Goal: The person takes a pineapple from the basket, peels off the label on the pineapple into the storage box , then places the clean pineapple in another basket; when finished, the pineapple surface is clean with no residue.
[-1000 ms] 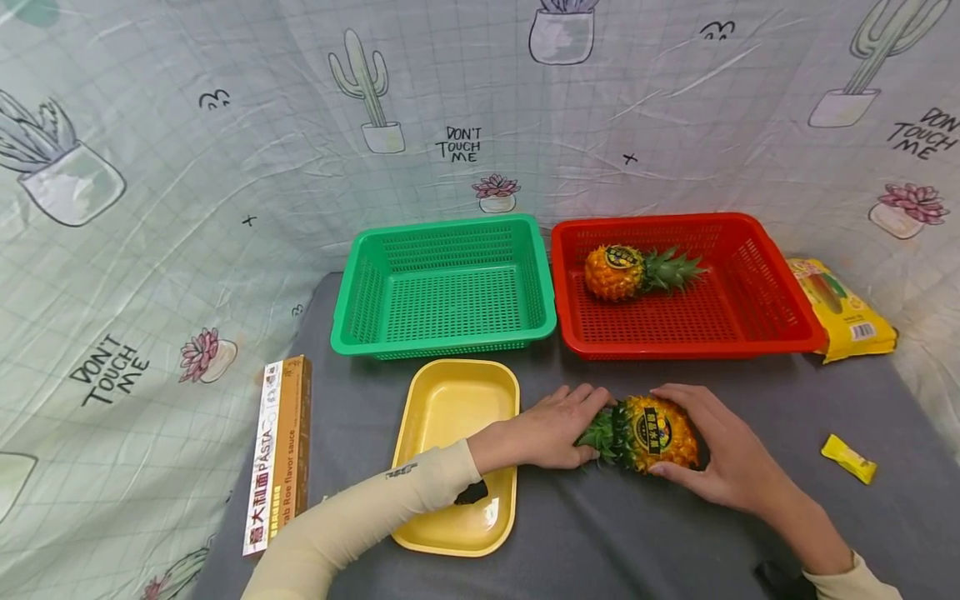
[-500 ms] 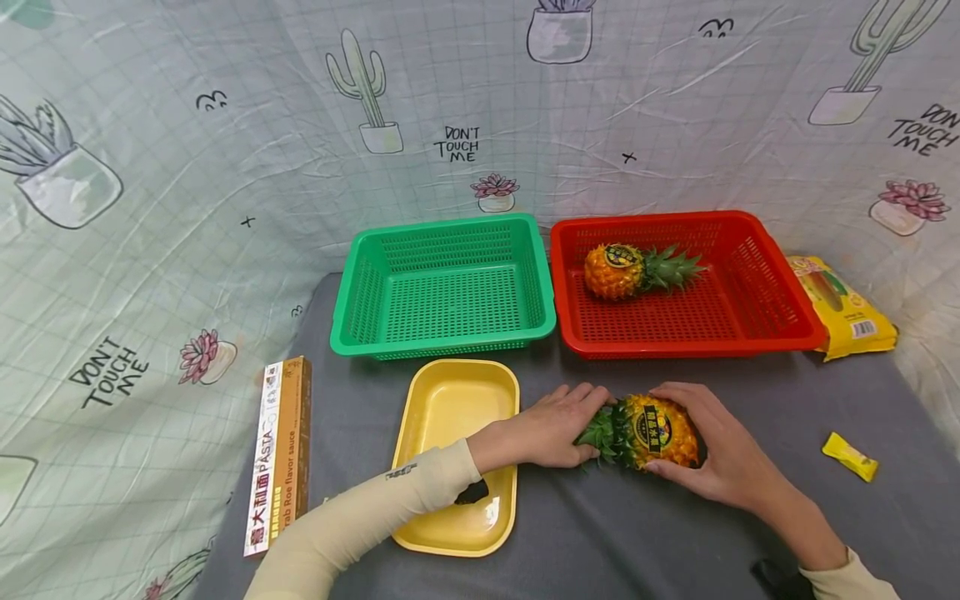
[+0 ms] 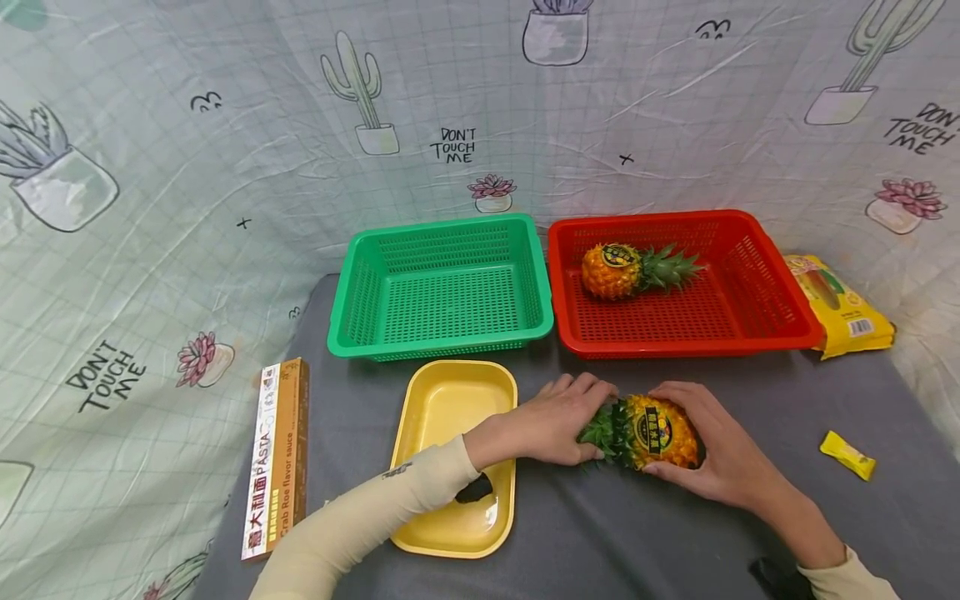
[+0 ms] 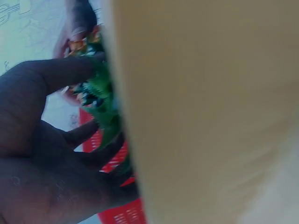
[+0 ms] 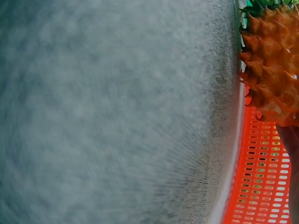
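Note:
A small pineapple [image 3: 662,433] with a black and gold label lies on its side, leaves to the left, in front of the red basket [image 3: 690,347]. My left hand [image 3: 551,423] holds its leafy crown [image 3: 600,429]. From the other end my right hand [image 3: 722,457] grips the fruit's base, thumb on the near side and fingers on the far side. In the left wrist view, the thumb and fingers of my left hand [image 4: 46,168] curl around the green leaves [image 4: 105,116]. Spiky orange skin of the pineapple [image 5: 273,65] fills the upper right of the right wrist view.
Another pineapple [image 3: 613,277] lies inside the red basket. Beside that stands a green basket [image 3: 441,345]. A yellow tray [image 3: 457,542] sits under my left forearm, with a pasta box [image 3: 281,458] further left. At right are a yellow bag [image 3: 843,312] and a small yellow packet [image 3: 847,455].
Both hands keep their hold on the pineapple, which stays in nearly the same place. The whole head view has shifted slightly.

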Action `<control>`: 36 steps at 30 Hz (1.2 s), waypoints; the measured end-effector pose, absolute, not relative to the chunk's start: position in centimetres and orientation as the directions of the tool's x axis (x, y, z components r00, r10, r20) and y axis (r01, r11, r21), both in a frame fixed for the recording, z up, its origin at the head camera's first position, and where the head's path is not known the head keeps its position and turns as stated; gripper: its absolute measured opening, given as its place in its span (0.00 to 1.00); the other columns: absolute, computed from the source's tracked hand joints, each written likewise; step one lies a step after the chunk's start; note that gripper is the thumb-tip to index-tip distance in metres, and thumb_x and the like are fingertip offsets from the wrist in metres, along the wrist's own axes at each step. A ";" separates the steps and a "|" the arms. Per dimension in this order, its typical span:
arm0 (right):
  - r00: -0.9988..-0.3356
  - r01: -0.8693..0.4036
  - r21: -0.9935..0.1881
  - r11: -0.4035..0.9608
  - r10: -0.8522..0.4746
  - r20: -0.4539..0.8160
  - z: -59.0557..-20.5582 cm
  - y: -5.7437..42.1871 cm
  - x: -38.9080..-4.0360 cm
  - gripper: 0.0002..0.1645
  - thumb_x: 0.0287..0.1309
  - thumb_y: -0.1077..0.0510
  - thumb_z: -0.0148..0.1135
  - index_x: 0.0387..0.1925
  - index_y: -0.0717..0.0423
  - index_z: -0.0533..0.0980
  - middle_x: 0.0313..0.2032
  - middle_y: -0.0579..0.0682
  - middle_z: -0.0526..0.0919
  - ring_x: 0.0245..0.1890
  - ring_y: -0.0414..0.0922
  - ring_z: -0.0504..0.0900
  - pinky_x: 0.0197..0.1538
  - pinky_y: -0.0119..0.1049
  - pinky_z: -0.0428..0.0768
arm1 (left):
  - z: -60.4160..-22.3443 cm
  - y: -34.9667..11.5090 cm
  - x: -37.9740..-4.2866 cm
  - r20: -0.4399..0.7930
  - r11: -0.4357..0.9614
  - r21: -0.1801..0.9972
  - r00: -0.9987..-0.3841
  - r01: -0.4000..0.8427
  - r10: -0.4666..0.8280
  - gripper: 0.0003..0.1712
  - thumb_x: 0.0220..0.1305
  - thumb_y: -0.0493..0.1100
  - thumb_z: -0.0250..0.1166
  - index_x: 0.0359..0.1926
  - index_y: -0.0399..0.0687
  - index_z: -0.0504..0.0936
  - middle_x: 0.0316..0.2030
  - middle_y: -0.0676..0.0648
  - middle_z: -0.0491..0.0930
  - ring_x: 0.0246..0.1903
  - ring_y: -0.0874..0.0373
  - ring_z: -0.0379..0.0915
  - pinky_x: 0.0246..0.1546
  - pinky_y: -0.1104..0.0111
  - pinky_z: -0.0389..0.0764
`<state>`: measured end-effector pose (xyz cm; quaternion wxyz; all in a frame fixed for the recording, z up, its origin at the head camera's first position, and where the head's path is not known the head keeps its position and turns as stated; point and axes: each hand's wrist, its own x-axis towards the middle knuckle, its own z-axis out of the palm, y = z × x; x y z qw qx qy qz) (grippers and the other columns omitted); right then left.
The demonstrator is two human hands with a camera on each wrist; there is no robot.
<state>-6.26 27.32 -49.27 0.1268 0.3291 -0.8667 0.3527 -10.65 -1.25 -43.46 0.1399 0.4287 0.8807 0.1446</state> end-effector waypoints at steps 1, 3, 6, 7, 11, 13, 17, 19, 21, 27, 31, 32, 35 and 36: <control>-0.749 -0.662 -0.527 0.532 -0.483 0.453 -49.3 27.3 -6.3 0.61 0.37 0.47 0.91 0.72 0.57 0.70 0.66 0.51 0.73 0.61 0.45 0.71 0.66 0.24 0.60 | -43.2 -1.2 -10.7 -0.109 0.585 0.371 -0.591 0.722 0.799 0.44 0.67 0.60 0.74 0.76 0.53 0.66 0.64 0.50 0.68 0.57 0.55 0.65 0.61 0.62 0.69; -0.741 -0.671 -0.524 0.524 -0.490 0.459 -49.4 27.3 -6.3 0.60 0.38 0.46 0.91 0.72 0.56 0.71 0.66 0.51 0.73 0.61 0.45 0.71 0.66 0.24 0.61 | -42.6 -1.0 -10.6 -0.076 0.570 0.367 -0.587 0.735 0.806 0.45 0.65 0.63 0.73 0.76 0.54 0.67 0.64 0.51 0.68 0.57 0.56 0.64 0.61 0.64 0.67; -0.731 -0.682 -0.515 0.519 -0.495 0.469 -49.5 27.4 -6.5 0.59 0.40 0.43 0.90 0.71 0.57 0.71 0.65 0.52 0.73 0.61 0.45 0.72 0.66 0.24 0.61 | -42.0 -0.5 -10.5 -0.020 0.537 0.393 -0.577 0.746 0.816 0.42 0.67 0.66 0.70 0.73 0.53 0.71 0.63 0.52 0.69 0.55 0.58 0.63 0.59 0.68 0.66; -0.728 -0.685 -0.512 0.518 -0.496 0.474 -49.5 27.4 -6.5 0.58 0.41 0.43 0.90 0.71 0.57 0.71 0.65 0.52 0.74 0.61 0.45 0.72 0.66 0.24 0.62 | -41.9 -0.3 -10.5 -0.002 0.525 0.410 -0.575 0.745 0.818 0.40 0.69 0.66 0.69 0.72 0.52 0.72 0.62 0.53 0.70 0.55 0.59 0.63 0.58 0.70 0.66; -0.718 -0.696 -0.499 0.516 -0.496 0.488 -49.6 27.4 -6.6 0.56 0.45 0.37 0.86 0.70 0.57 0.72 0.64 0.52 0.75 0.60 0.45 0.72 0.66 0.24 0.62 | -42.1 0.6 -10.4 0.064 0.493 0.477 -0.589 0.727 0.806 0.28 0.76 0.61 0.64 0.66 0.50 0.78 0.57 0.54 0.75 0.51 0.63 0.66 0.54 0.75 0.65; -0.709 -0.705 -0.491 0.511 -0.498 0.500 -49.7 27.3 -6.6 0.55 0.48 0.33 0.83 0.70 0.57 0.73 0.63 0.52 0.76 0.60 0.46 0.73 0.66 0.24 0.62 | -42.3 0.9 -10.3 0.094 0.490 0.487 -0.602 0.723 0.793 0.24 0.77 0.58 0.63 0.64 0.50 0.80 0.55 0.54 0.76 0.49 0.63 0.66 0.52 0.76 0.65; -0.685 -0.728 -0.472 0.496 -0.499 0.531 -49.9 27.3 -6.6 0.54 0.54 0.27 0.76 0.68 0.59 0.74 0.62 0.54 0.76 0.59 0.46 0.73 0.66 0.24 0.62 | -42.7 1.1 -10.1 0.147 0.484 0.473 -0.607 0.736 0.781 0.19 0.77 0.56 0.65 0.59 0.52 0.83 0.53 0.54 0.76 0.47 0.63 0.65 0.49 0.76 0.65; -0.675 -0.737 -0.467 0.488 -0.495 0.547 -50.0 27.3 -6.6 0.54 0.55 0.26 0.74 0.68 0.61 0.75 0.62 0.56 0.77 0.59 0.47 0.74 0.66 0.24 0.62 | -42.8 1.2 -10.1 0.162 0.475 0.468 -0.600 0.746 0.783 0.17 0.77 0.55 0.65 0.57 0.52 0.83 0.52 0.54 0.75 0.46 0.64 0.65 0.50 0.76 0.65; -0.673 -0.738 -0.465 0.488 -0.491 0.553 -50.1 27.3 -6.6 0.54 0.56 0.25 0.72 0.67 0.61 0.75 0.61 0.56 0.77 0.59 0.47 0.74 0.67 0.24 0.62 | -42.9 1.2 -10.2 0.167 0.468 0.468 -0.595 0.750 0.786 0.16 0.77 0.55 0.66 0.56 0.53 0.84 0.51 0.55 0.75 0.46 0.65 0.65 0.50 0.76 0.64; -0.681 -0.731 -0.468 0.496 -0.488 0.547 -50.2 27.4 -6.7 0.54 0.56 0.25 0.72 0.67 0.61 0.75 0.61 0.56 0.77 0.59 0.47 0.74 0.66 0.23 0.62 | -42.9 1.4 -10.4 0.163 0.471 0.456 -0.591 0.755 0.790 0.15 0.75 0.53 0.68 0.55 0.53 0.83 0.51 0.55 0.75 0.46 0.65 0.64 0.50 0.76 0.64; -0.687 -0.725 -0.474 0.499 -0.485 0.540 -50.0 27.5 -6.7 0.54 0.53 0.27 0.76 0.68 0.59 0.75 0.62 0.55 0.77 0.59 0.46 0.74 0.65 0.23 0.63 | -42.9 1.4 -10.5 0.184 0.462 0.440 -0.581 0.770 0.793 0.14 0.75 0.52 0.69 0.54 0.53 0.82 0.50 0.55 0.74 0.45 0.65 0.64 0.51 0.76 0.64; -0.690 -0.723 -0.476 0.501 -0.486 0.536 -50.0 27.4 -6.7 0.54 0.53 0.27 0.77 0.69 0.59 0.74 0.62 0.55 0.77 0.59 0.46 0.74 0.65 0.23 0.63 | -42.9 1.4 -10.5 0.192 0.459 0.436 -0.578 0.774 0.793 0.14 0.74 0.52 0.69 0.53 0.53 0.82 0.50 0.55 0.73 0.45 0.65 0.64 0.51 0.76 0.64; -0.711 -0.703 -0.488 0.518 -0.486 0.508 -49.7 27.4 -6.5 0.55 0.50 0.30 0.81 0.70 0.57 0.74 0.63 0.54 0.76 0.60 0.45 0.73 0.66 0.23 0.62 | -42.9 1.5 -10.6 0.220 0.444 0.432 -0.569 0.785 0.792 0.12 0.75 0.51 0.69 0.51 0.53 0.82 0.49 0.55 0.74 0.45 0.64 0.65 0.51 0.76 0.64; -0.716 -0.698 -0.490 0.522 -0.485 0.502 -49.7 27.4 -6.5 0.55 0.49 0.32 0.82 0.70 0.57 0.74 0.63 0.54 0.76 0.60 0.46 0.73 0.66 0.23 0.62 | -42.9 1.5 -10.7 0.228 0.437 0.435 -0.566 0.787 0.792 0.10 0.76 0.50 0.68 0.50 0.53 0.82 0.48 0.55 0.74 0.44 0.65 0.65 0.51 0.76 0.63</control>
